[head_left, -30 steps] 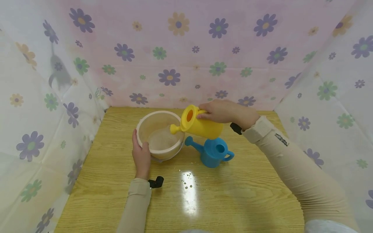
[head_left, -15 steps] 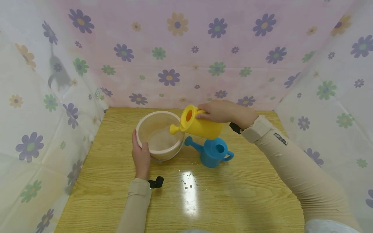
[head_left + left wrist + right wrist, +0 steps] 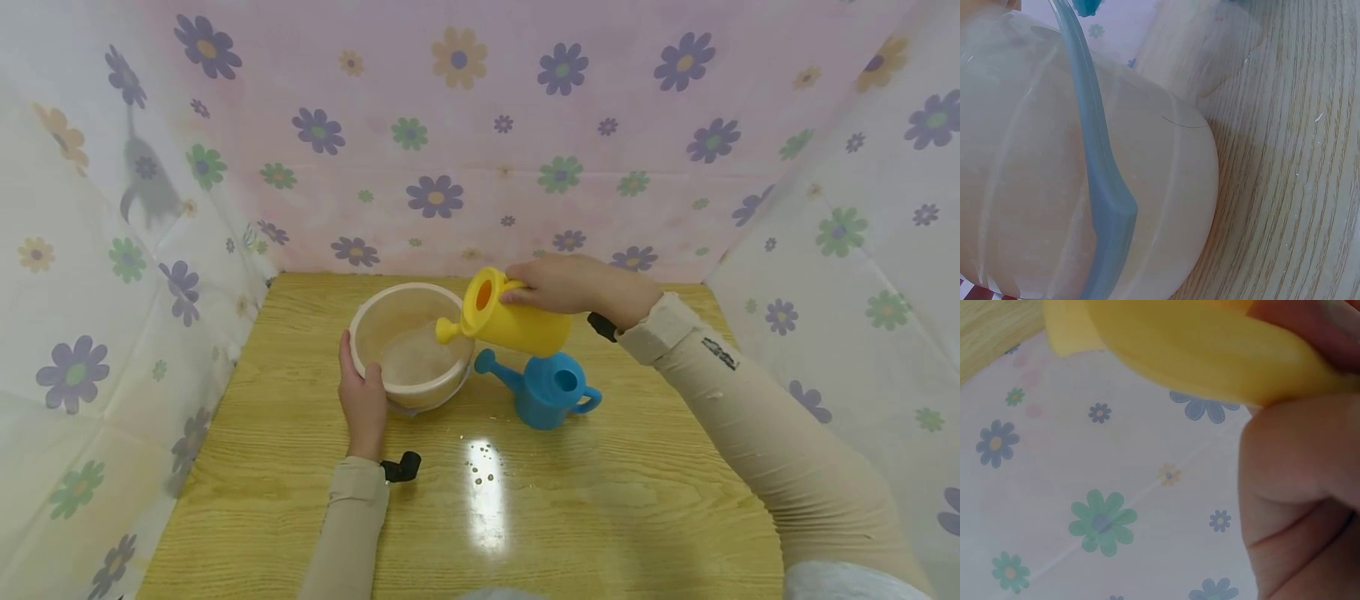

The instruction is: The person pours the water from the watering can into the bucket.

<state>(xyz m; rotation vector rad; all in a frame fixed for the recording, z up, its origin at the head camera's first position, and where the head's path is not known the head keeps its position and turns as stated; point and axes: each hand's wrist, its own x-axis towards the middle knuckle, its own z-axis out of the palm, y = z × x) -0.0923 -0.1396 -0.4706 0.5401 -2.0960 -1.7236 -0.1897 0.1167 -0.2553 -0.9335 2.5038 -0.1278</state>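
Note:
My right hand (image 3: 573, 285) grips the handle of a yellow watering can (image 3: 525, 327) in the head view. The can is tilted, its short spout over the right rim of a pale bucket (image 3: 412, 389). In the right wrist view, fingers (image 3: 1310, 450) curl round the yellow handle (image 3: 1210, 353). My left hand (image 3: 363, 407) holds the bucket's near left side, thumb at the rim and fingers along the outer wall. A grey-blue bucket handle (image 3: 1100, 150) hangs down the side in the left wrist view. I cannot make out any stream leaving the spout.
A blue watering can (image 3: 542, 404) stands upright right of the bucket, below the yellow one, spout towards the bucket. Drops of water (image 3: 480, 475) lie on the wooden table (image 3: 637, 517). Flower-patterned cloth (image 3: 487, 150) encloses the back and both sides.

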